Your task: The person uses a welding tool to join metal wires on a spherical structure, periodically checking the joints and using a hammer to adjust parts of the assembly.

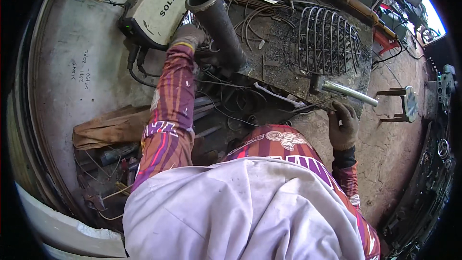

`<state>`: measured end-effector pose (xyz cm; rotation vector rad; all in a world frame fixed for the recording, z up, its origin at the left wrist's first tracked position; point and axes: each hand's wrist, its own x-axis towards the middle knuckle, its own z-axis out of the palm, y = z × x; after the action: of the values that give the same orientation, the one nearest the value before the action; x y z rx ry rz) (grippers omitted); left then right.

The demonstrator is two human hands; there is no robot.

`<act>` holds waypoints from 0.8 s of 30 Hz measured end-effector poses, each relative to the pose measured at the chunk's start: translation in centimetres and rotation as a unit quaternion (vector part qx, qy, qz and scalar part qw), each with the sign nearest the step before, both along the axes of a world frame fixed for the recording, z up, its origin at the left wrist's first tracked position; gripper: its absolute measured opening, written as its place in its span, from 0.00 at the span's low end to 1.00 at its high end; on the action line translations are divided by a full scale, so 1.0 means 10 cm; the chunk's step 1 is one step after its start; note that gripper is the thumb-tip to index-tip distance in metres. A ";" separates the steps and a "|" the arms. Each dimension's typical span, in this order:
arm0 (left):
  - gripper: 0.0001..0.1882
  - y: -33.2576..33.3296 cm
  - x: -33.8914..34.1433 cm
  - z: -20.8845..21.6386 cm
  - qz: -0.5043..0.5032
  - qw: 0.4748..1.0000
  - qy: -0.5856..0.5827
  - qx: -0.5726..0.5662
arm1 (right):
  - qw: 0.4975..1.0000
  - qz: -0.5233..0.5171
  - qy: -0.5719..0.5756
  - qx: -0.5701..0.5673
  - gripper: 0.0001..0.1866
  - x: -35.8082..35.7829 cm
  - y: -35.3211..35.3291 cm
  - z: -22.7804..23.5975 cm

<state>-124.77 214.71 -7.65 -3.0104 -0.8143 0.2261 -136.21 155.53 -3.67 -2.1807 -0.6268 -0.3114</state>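
Note:
My left hand point(188, 35), in a grey glove, reaches between a cream welding machine point(161, 5) and an upright steel pipe point(219, 29). It is next to a bundle of thin rods with a shiny wrapper; its fingertips are hidden there. My right hand point(343, 127), also gloved, is at the near edge of the workbench with its fingers curled. What it holds, if anything, I cannot make out. Just beyond it, a round cage of bent metal rods point(329, 41) lies on the bench, with a bright metal tube point(349, 92) sticking out toward the right.
Metal scraps and coiled wire litter the workbench point(284, 79). An angle grinder point(356, 5) lies at the far right. A small stool point(409, 103) stands on the floor to the right. Cables hang beneath the machine, and a brown cloth point(108, 130) is at the left.

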 end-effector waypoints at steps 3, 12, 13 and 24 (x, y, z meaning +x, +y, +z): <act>0.25 -0.29 -0.32 0.70 -0.015 0.994 0.087 -0.070 | 1.000 -0.026 0.009 -0.006 0.15 -0.03 -0.05 0.00; 0.10 -0.60 -1.09 0.94 0.151 0.858 -0.180 -0.457 | 0.998 0.046 0.024 -0.027 0.14 0.05 0.15 0.02; 0.12 -0.67 -1.01 0.98 0.161 0.872 -0.177 -0.428 | 0.998 0.051 0.029 -0.019 0.13 0.07 0.18 0.04; 0.23 -0.37 -0.91 0.97 0.097 0.993 -0.061 0.013 | 0.996 0.077 0.017 -0.031 0.12 0.04 0.24 0.14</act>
<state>-133.82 210.98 2.09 -2.9453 -1.1129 0.0320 -135.77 157.94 -2.24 -2.1768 -0.7900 -0.1746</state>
